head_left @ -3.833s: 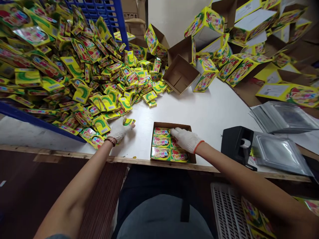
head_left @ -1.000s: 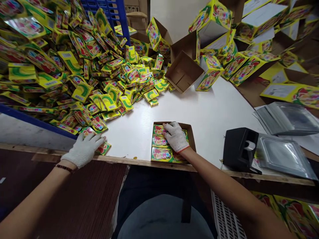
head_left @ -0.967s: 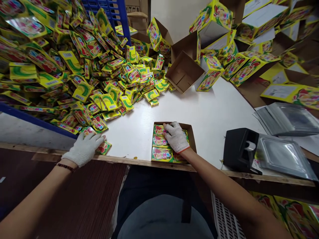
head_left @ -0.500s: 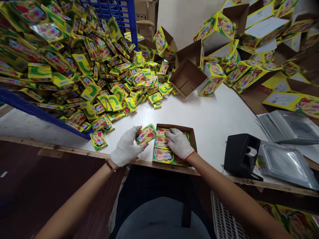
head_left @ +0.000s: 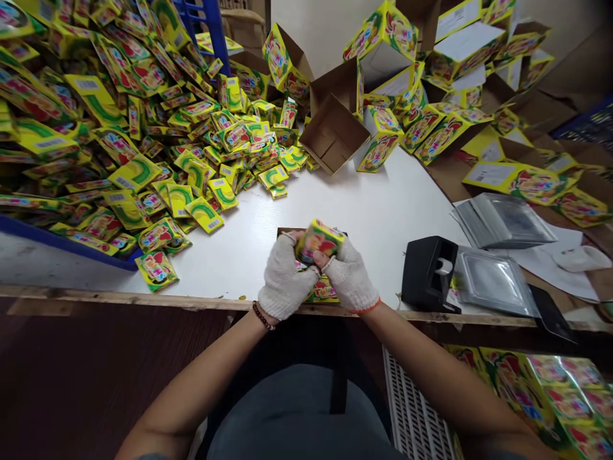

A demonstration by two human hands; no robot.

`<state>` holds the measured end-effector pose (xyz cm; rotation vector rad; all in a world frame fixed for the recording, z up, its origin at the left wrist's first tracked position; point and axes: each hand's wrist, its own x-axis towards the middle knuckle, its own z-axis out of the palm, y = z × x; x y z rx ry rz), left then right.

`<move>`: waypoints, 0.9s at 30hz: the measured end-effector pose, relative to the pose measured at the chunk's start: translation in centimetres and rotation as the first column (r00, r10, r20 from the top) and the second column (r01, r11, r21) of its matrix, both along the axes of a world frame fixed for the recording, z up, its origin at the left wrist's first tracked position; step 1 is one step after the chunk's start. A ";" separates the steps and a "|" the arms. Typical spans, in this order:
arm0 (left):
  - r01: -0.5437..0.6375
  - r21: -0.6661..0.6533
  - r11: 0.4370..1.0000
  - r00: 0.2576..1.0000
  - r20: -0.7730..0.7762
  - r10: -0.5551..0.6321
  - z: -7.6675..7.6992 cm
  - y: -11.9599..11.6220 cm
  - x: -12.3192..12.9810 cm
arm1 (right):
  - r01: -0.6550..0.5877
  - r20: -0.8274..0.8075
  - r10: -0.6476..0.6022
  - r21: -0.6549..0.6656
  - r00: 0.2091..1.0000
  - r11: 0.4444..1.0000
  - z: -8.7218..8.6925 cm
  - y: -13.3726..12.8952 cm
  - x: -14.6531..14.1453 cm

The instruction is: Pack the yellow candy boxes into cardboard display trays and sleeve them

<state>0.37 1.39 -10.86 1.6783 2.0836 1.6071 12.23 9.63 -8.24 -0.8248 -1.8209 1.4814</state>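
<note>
In front of me my left hand [head_left: 287, 276], in a white fingerless knit glove, grips the left side of a yellow-green candy pack [head_left: 320, 239]. My right hand [head_left: 353, 275], gloved alike, holds its right side, thumbs toward me. The pack is tilted and blurred by motion, so whether it is one or a small stack I cannot tell. Right below lies an open cardboard display box [head_left: 283, 231] at the table's front edge, mostly covered by my hands. Inside it some "TWINS" packs [head_left: 324, 291] show between my wrists.
A large heap of loose packs [head_left: 191, 169] spills from a blue crate [head_left: 90, 246] on the left. Empty display boxes [head_left: 335, 134] pile up at the back and right. A black tape dispenser [head_left: 426, 275] and clear plastic trays [head_left: 493, 281] stand to the right.
My left hand has moved right with its pack, over the box. My right hand has lifted from the packs in the box and now grips the held pack too. The view has shifted right.
</note>
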 end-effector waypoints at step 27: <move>-0.579 -0.478 0.661 0.814 -0.293 0.501 -4.0 -14.1 -13.8 | -0.738 0.998 0.059 -0.034 0.008 0.674 -1.6 1.0 1.6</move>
